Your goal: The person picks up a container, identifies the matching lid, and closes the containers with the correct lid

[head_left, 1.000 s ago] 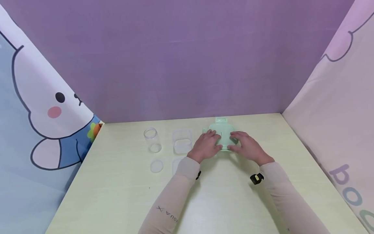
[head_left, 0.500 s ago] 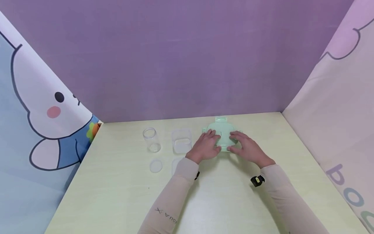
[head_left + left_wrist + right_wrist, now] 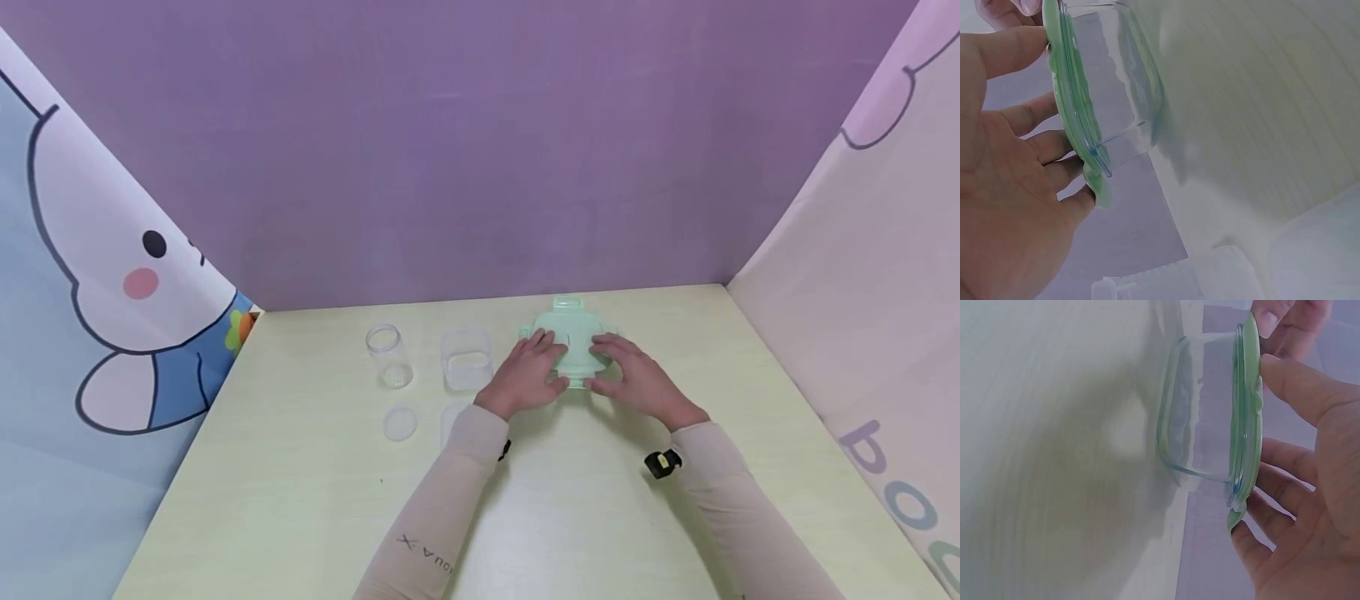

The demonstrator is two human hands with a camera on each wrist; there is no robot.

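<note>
Two hands were out there, left hand (image 3: 527, 373) and right hand (image 3: 633, 377). One green lid (image 3: 574, 333) sat on one glass box (image 3: 1200, 434). One jar (image 3: 389, 357), one clear tub (image 3: 467, 360), one round lid (image 3: 401, 423) and one square lid (image 3: 452, 417) stood on the surface (image 3: 315, 500).

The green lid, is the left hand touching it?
Touching. The left wrist view shows the left hand's fingers pressed against the green lid of the glass box.
</note>
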